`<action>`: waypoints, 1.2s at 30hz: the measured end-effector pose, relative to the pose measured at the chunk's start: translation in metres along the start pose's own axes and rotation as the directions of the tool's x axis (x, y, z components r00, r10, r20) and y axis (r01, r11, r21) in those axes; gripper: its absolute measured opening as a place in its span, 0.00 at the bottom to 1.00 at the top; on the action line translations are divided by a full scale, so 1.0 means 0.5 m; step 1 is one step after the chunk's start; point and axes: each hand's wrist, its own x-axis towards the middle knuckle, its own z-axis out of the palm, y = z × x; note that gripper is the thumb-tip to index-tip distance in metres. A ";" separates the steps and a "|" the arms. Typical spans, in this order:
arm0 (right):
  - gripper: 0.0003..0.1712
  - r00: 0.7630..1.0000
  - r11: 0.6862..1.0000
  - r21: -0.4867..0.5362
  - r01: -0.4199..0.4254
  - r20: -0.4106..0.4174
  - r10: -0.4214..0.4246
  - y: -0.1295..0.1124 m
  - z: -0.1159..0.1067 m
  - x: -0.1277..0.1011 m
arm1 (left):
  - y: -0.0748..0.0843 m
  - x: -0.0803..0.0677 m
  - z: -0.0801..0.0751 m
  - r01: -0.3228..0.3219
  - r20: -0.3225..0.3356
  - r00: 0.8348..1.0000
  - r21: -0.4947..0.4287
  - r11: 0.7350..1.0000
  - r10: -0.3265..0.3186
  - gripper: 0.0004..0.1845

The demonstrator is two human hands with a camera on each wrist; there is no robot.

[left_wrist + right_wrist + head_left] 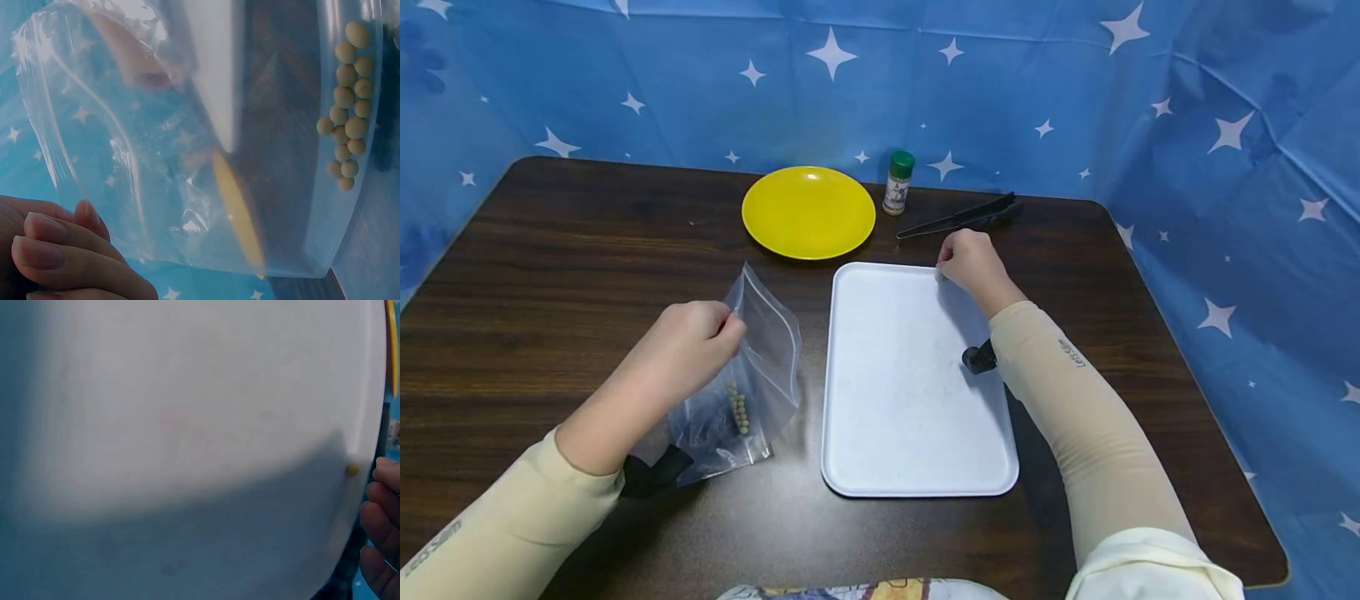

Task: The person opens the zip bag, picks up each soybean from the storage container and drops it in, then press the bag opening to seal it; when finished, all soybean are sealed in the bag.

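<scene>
My left hand pinches the top edge of a clear zip-lock bag. Inside the bag, several round, pale soybeans have gathered along the bottom fold. Over the far right part of a white tray is my right hand, fingers bent downward at the rim. A single soybean lies by the tray's raised edge, just beside the right fingertips, with a small gap between them in the right wrist view.
A yellow plate sits behind the tray. To its right stand a green-capped shaker bottle and black tongs lying near the table's back edge. A blue star-patterned cloth hangs behind the dark wooden table.
</scene>
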 end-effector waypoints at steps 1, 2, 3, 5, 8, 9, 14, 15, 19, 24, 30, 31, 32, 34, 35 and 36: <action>0.03 1.000 1.000 -0.004 -0.006 0.002 0.006 0.002 0.002 0.000 | 0.000 0.000 0.000 0.002 0.002 1.000 -0.003 1.000 -0.002 0.19; 0.03 1.000 1.000 -0.005 -0.012 0.001 0.012 0.004 0.003 0.000 | 0.000 -0.001 0.000 0.006 0.003 1.000 -0.006 1.000 -0.006 0.19; 0.03 1.000 1.000 -0.004 -0.016 -0.001 0.016 0.005 0.005 0.000 | -0.001 -0.001 0.000 0.008 0.001 1.000 -0.008 1.000 -0.008 0.19; 0.03 1.000 1.000 -0.005 -0.019 -0.004 0.019 0.007 0.007 -0.001 | -0.001 -0.002 0.000 0.014 -0.002 1.000 -0.010 1.000 -0.014 0.19; 0.03 1.000 1.000 -0.006 -0.026 -0.005 0.026 0.007 0.010 -0.002 | -0.001 -0.004 0.000 0.017 -0.010 1.000 -0.008 1.000 -0.017 0.19; 0.03 1.000 0.999 -0.008 -0.031 -0.001 0.031 0.006 0.011 -0.002 | -0.001 -0.004 0.001 0.017 -0.012 1.000 -0.007 1.000 -0.017 0.19; 0.02 0.998 0.998 -0.027 -0.062 0.031 0.062 0.003 0.017 -0.003 | -0.001 -0.005 -0.001 0.012 -0.013 1.000 -0.009 1.000 -0.012 0.20; 0.02 0.997 0.998 -0.033 -0.062 0.033 0.063 0.003 0.018 -0.003 | -0.001 -0.005 -0.001 0.012 -0.014 1.000 -0.010 1.000 -0.012 0.20; 0.02 0.998 0.997 -0.050 -0.055 0.026 0.057 0.004 0.023 -0.002 | -0.001 -0.005 -0.001 0.007 -0.017 1.000 -0.010 1.000 -0.007 0.19; 0.02 0.998 0.997 -0.053 -0.050 0.027 0.051 0.005 0.024 0.000 | -0.001 -0.004 -0.001 0.004 -0.020 1.000 -0.010 1.000 -0.005 0.19; 0.02 0.998 0.998 -0.020 -0.054 0.032 0.055 0.002 0.010 -0.001 | -0.001 -0.004 -0.001 0.012 -0.011 1.000 -0.019 1.000 -0.013 0.19; 0.02 0.998 0.999 -0.004 -0.051 0.031 0.051 -0.001 0.005 -0.002 | -0.002 -0.004 0.000 0.012 -0.010 1.000 -0.020 1.000 -0.012 0.19; 0.03 0.999 0.999 0.017 -0.044 0.028 0.044 -0.005 0.000 -0.004 | -0.002 -0.004 0.000 0.012 -0.008 1.000 -0.021 1.000 -0.012 0.19; 0.03 0.999 0.998 0.061 -0.028 0.019 0.026 -0.018 -0.013 -0.008 | -0.002 -0.004 0.000 0.010 -0.006 1.000 -0.020 1.000 -0.010 0.19; 0.04 1.000 0.996 0.083 -0.016 0.012 0.015 -0.027 -0.020 -0.010 | -0.002 -0.004 0.000 0.009 -0.006 1.000 -0.020 1.000 -0.010 0.19; 0.05 1.000 0.994 0.106 -0.003 0.004 0.003 -0.037 -0.027 -0.013 | -0.002 -0.004 0.000 0.008 -0.006 1.000 -0.021 1.000 -0.008 0.19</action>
